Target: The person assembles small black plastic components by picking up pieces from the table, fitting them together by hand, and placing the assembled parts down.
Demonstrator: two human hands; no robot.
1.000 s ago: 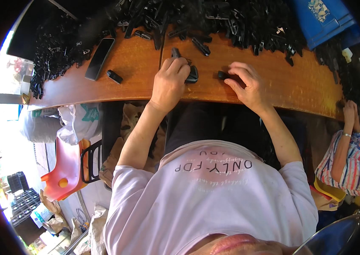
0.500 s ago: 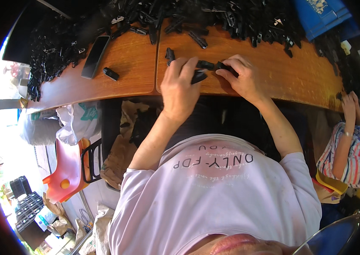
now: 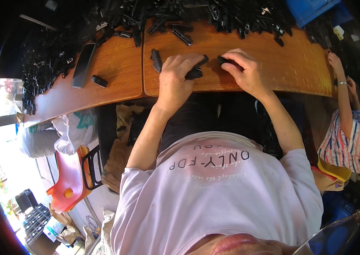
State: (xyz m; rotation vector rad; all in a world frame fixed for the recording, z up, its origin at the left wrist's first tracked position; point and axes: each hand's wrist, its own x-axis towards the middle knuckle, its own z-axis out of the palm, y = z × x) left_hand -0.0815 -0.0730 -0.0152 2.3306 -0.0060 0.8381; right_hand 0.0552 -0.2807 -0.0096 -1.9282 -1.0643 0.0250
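Note:
My left hand [image 3: 175, 80] is closed on a black plastic piece [image 3: 200, 63], whose end sticks out past the fingertips. A second dark piece [image 3: 194, 74] shows under that hand, by the palm; whether it is held or lies on the table cannot be made out. My right hand [image 3: 244, 69] pinches a small black plastic part [image 3: 222, 60] between thumb and fingers. A gap of bare wood separates the two hands. Just left of my left hand lies another black plastic piece [image 3: 156, 59] on the wooden table [image 3: 273, 63].
Heaps of black plastic parts [image 3: 48, 70] line the table's far side. A dark phone-like slab [image 3: 83, 66] and a single black piece [image 3: 99, 81] lie at left. A blue crate [image 3: 311, 10] stands far right. Another person's hand [image 3: 335, 63] reaches in at the right.
The pieces in my two hands, nearly touching before, are now farther apart. The whole view has shifted slightly. At the right, the other person's hand has moved up and away.

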